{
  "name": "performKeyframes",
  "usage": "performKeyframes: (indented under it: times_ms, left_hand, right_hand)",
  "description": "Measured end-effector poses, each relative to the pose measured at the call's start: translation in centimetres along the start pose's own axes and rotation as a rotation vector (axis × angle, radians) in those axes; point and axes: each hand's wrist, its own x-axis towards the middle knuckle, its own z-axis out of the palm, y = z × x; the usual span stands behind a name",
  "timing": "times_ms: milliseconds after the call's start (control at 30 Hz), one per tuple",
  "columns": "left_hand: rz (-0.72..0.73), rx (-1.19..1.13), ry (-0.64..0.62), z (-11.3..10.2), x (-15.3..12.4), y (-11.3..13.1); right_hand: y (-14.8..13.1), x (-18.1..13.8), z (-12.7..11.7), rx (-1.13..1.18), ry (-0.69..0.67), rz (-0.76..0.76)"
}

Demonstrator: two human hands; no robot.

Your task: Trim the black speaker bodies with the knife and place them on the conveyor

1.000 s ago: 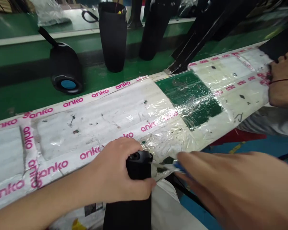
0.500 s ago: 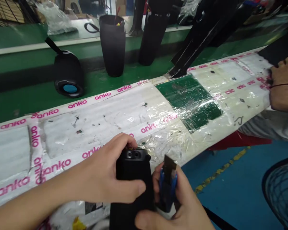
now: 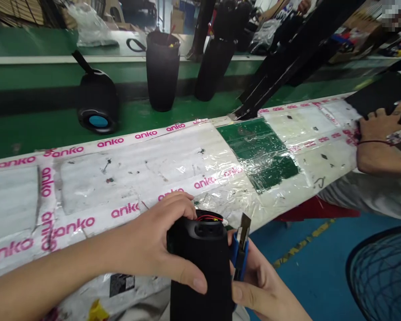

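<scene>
A black fabric-covered speaker body [image 3: 200,272] stands close in front of me at the table's near edge. Red wires [image 3: 209,218] show inside its open top, behind a small black panel. My left hand [image 3: 160,240] wraps around its upper left side, thumb across the front. In my right hand [image 3: 257,281] is a blue utility knife [image 3: 239,254], its blade pointing up. The fingers of that same hand also rest against the speaker body's right side.
Tape-covered white sheeting [image 3: 153,165] lines the table. On the green conveyor behind are a round speaker [image 3: 98,104] and upright black speaker bodies [image 3: 162,71]. A slanting black post [image 3: 284,67] rises there. Another person's hand [image 3: 381,129] rests at right, above a mesh-backed chair [image 3: 384,272].
The speaker body has tilted and shifted right with both hands, so its open top with red wires now shows. The knife has moved slightly right. The other person's arm appears farther left.
</scene>
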Motion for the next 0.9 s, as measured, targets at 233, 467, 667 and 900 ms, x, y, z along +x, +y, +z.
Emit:
performKeyframes:
  times_ms: [233, 467, 667, 900]
  left_hand:
    - [-0.101, 0.067, 0.120, 1.1, -1.4, 2.1]
    - [-0.211, 0.232, 0.104, 0.7, -0.9, 2.8]
    - [-0.164, 0.179, 0.129, 1.0, -0.1, 2.0]
    - [-0.168, 0.162, 0.125, 0.9, 0.4, 2.0]
  right_hand:
    - [0.4, 0.7, 1.4, -0.097, -0.073, 0.023]
    - [-3.8, -0.7, 1.5, -1.223, 0.073, -0.408]
    - [-5.7, -0.2, 1.0, -1.890, 0.145, -0.858]
    - [-5.3, 0.4, 1.0, -1.921, 0.164, -0.846]
